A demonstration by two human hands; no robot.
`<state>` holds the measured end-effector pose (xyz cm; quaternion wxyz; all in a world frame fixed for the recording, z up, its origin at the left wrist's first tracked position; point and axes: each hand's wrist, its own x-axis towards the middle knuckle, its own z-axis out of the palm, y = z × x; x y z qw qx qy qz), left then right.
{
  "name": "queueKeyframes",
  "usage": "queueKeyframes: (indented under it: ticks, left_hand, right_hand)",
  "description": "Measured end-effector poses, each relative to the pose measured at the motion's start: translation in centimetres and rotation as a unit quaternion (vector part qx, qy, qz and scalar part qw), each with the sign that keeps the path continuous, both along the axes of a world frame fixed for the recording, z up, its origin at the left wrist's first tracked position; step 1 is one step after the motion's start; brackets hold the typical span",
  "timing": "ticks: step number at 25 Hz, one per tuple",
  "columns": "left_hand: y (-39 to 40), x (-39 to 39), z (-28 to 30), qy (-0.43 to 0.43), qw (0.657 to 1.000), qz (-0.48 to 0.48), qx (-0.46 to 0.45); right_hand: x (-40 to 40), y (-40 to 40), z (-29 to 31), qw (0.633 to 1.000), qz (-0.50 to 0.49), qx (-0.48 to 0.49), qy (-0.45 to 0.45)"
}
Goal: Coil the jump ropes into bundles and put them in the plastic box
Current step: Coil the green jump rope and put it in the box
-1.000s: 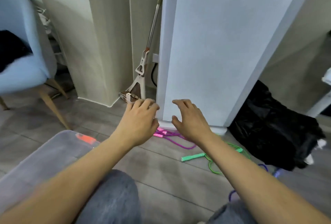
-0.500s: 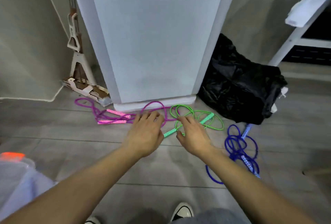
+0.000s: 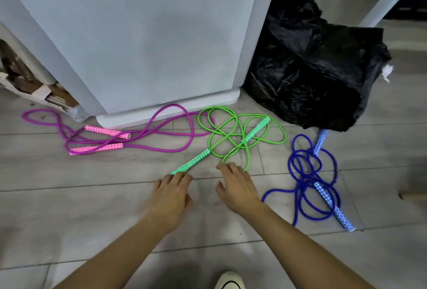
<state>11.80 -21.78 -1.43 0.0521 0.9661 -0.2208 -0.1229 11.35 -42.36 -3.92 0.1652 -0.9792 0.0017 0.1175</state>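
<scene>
Three jump ropes lie loose on the grey floor. The purple rope (image 3: 166,148) with pink handles lies at the left, the green rope (image 3: 242,127) is tangled in the middle, and the blue rope (image 3: 309,178) is heaped at the right. My left hand (image 3: 171,194) hovers palm down, its fingertips at the near end of a green handle (image 3: 191,164). My right hand (image 3: 238,184) hovers beside it, fingertips at the nearest green loop. Neither hand holds anything. The plastic box is out of view.
A tall white cabinet (image 3: 147,34) stands right behind the ropes. A black plastic bag (image 3: 318,67) sits at its right, touching the blue rope's far handle. A worn mop head (image 3: 34,85) lies at the far left. My shoe tip (image 3: 228,281) shows at the bottom.
The view has swung down and right, away from the chair and the plastic box. All three ropes have come into sight. Both hands have dropped toward the green rope.
</scene>
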Motion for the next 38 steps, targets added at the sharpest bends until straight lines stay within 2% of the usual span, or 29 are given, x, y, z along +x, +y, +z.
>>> queueKeyframes:
  ticks: [3, 5, 7, 9, 12, 15, 18, 20, 22, 26, 29, 31, 33, 34, 36, 38]
  left_hand:
    - [-1.1, 2.1, -4.1, 0.035, 0.999, -0.001, 0.008]
    - [-1.5, 3.3, -6.4, 0.064, 0.997, 0.032, 0.012]
    - [-1.8, 3.8, -7.9, 0.096, 0.992, 0.056, 0.053]
    - [-1.9, 3.8, -8.9, 0.074, 0.991, 0.062, 0.093]
    - [-1.9, 3.9, -9.8, 0.04, 0.991, 0.08, 0.102]
    - [-2.1, 2.9, -9.7, 0.111, 0.979, 0.077, 0.152]
    - [-1.5, 1.0, -8.2, 0.211, 0.968, 0.059, 0.119]
    - [-0.5, -0.1, -5.6, 0.286, 0.957, 0.033, 0.03]
    - [0.9, -0.5, -1.6, 0.29, 0.956, 0.015, -0.051]
    - [2.8, -0.1, 7.3, 0.198, 0.973, -0.008, -0.114]
    - [4.4, -1.2, 16.2, 0.118, 0.981, -0.02, -0.154]
    - [5.5, -3.1, 21.8, 0.083, 0.982, -0.021, -0.17]
    - [7.0, -5.0, 26.1, 0.063, 0.978, -0.002, -0.197]
    - [8.1, -5.9, 27.6, 0.053, 0.972, 0.023, -0.226]
    - [10.4, -7.6, 30.4, 0.014, 0.948, 0.089, -0.305]
    - [12.4, -8.8, 32.0, -0.006, 0.92, 0.148, -0.362]
  right_hand:
    - [1.7, -1.5, -2.4, 1.0, -0.025, -0.007, 0.009]
    - [2.8, -2.5, -3.5, 0.999, -0.041, -0.018, 0.012]
    - [3.6, -3.2, -4.4, 0.997, -0.045, -0.037, 0.043]
    - [3.6, -3.5, -5.4, 0.994, -0.037, -0.053, 0.092]
    - [2.3, -2.7, -6.8, 0.989, 0.01, -0.068, 0.132]
    - [0.2, -1.7, -6.9, 0.99, 0.043, -0.067, 0.118]
    - [-2.0, -1.7, -6.0, 0.983, 0.068, -0.074, 0.156]
    - [-2.6, -1.9, -4.4, 0.99, 0.043, -0.074, 0.108]
    - [-1.7, -1.8, -1.9, 0.999, -0.002, -0.041, 0.0]
    - [0.3, 0.6, 5.0, 0.99, 0.037, 0.04, -0.127]
    - [-0.2, 3.1, 12.7, 0.946, -0.088, 0.169, -0.264]
    - [-0.7, 3.8, 18.3, 0.923, -0.093, 0.213, -0.308]
    - [-0.8, 3.5, 23.0, 0.937, -0.017, 0.214, -0.276]
    - [-1.1, 3.4, 25.2, 0.949, 0.015, 0.221, -0.225]
    - [-2.5, 3.3, 29.0, 0.959, 0.032, 0.255, -0.118]
    - [-4.1, 3.2, 32.1, 0.948, 0.028, 0.309, -0.063]
